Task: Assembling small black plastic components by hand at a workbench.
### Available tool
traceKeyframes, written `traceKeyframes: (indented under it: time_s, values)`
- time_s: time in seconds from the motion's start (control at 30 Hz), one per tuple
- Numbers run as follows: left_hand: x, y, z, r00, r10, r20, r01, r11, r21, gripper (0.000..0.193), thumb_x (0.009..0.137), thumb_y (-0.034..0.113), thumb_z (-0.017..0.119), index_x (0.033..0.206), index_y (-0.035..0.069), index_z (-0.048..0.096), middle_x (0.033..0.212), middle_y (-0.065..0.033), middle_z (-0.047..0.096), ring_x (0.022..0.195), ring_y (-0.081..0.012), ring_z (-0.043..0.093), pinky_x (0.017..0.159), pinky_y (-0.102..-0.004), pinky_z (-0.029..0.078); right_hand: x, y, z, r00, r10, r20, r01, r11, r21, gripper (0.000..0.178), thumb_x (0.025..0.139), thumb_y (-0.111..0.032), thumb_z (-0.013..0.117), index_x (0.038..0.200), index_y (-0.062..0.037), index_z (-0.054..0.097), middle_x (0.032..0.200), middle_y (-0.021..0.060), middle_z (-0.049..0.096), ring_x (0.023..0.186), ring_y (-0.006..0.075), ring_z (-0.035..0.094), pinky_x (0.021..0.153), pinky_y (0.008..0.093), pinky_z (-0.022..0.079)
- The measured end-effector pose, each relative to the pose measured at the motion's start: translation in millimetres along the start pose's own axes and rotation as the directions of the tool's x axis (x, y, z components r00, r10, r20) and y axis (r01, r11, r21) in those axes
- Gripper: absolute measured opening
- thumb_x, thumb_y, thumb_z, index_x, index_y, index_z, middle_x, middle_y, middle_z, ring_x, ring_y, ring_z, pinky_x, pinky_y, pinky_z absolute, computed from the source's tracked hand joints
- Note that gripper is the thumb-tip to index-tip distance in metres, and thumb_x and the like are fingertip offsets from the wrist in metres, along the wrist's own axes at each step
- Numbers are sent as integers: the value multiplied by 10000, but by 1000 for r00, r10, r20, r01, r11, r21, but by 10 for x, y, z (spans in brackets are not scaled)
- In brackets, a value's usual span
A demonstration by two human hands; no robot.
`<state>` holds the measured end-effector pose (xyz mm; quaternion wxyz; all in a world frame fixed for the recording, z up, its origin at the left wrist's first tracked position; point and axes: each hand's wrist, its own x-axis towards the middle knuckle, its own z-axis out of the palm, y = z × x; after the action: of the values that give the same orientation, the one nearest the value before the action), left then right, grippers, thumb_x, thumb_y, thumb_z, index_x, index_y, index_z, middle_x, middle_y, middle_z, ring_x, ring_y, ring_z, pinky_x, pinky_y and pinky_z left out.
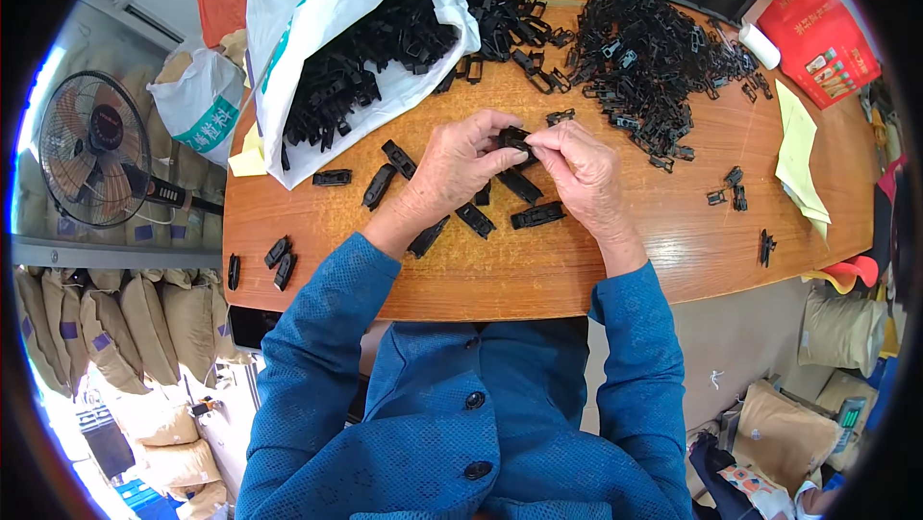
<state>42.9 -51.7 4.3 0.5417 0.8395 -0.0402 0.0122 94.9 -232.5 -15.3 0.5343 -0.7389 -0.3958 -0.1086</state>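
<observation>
Both hands meet above the middle of the wooden table [461, 289]. My left hand [466, 160] is closed around a small black plastic part [514, 140]. The fingertips of my right hand [585, 169] pinch at the same part from the other side; whether they hold a second piece is hidden. Several longer black plastic pieces [474, 220] lie under and around the hands, one of them [536, 215] just below my right hand. A small black frame-like clip [561, 117] rests just beyond my right fingers.
A white woven sack [274, 107] spills black pieces at the left. A heap of small black clips [639, 68] covers the back right, with another pile [500, 11] behind the sack. Yellow paper [798, 150], a red bag [817, 35] and a fan [96, 136] stand around the sides.
</observation>
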Motion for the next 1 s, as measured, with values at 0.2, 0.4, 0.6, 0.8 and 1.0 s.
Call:
traceKeyframes:
  time_s: [0.2, 0.4, 0.6, 0.8, 1.0]
  values:
    - [-18, -122, 11, 998, -40, -46, 28, 972, -235, 263, 837, 13, 654, 1081, -31, 567, 949, -46, 636, 881, -102, 617, 763, -228, 519, 5, -64, 125, 1000, -27, 12, 27, 998, 54, 195, 762, 98, 632, 935, 6, 636, 771, 82, 580, 750, 200, 595, 639, 274, 466]
    - [79, -81, 76, 983, -180, -40, 139, 868, -477, 235, 846, 105, 675, 1031, -3, 579, 921, -50, 636, 806, -92, 611, 641, -213, 496, -4, -45, 138, 997, -45, -64, 40, 996, -76, 262, 731, 59, 671, 978, -5, 611, 865, 121, 608, 797, 269, 603, 672, 320, 492]
    - [80, -123, 62, 984, -168, -54, 129, 894, -429, 196, 831, 120, 692, 921, -19, 587, 761, -50, 632, 667, -80, 590, 563, -207, 486, -33, -42, 160, 999, -2, -54, -5, 992, -129, 238, 746, 46, 668, 972, -9, 618, 868, 133, 638, 766, 292, 627, 648, 347, 501]
    - [131, -219, -136, 991, -101, -92, 91, 990, -108, 214, 880, 184, 636, 999, 13, 589, 865, -54, 642, 721, -108, 605, 621, -239, 496, -51, 18, 181, 985, 170, 22, -169, 984, -49, 226, 814, 45, 623, 1034, -4, 618, 893, 129, 660, 769, 199, 657, 648, 290, 504]
    - [677, -669, -825, 880, 245, -407, 89, 756, 649, 215, 783, 159, 651, 965, 63, 586, 899, -120, 589, 752, -296, 619, 656, -380, 497, -46, 107, 145, 967, 249, -53, -250, 968, -12, 210, 840, 18, 615, 1048, -2, 606, 891, 82, 650, 754, 136, 638, 630, 255, 490]
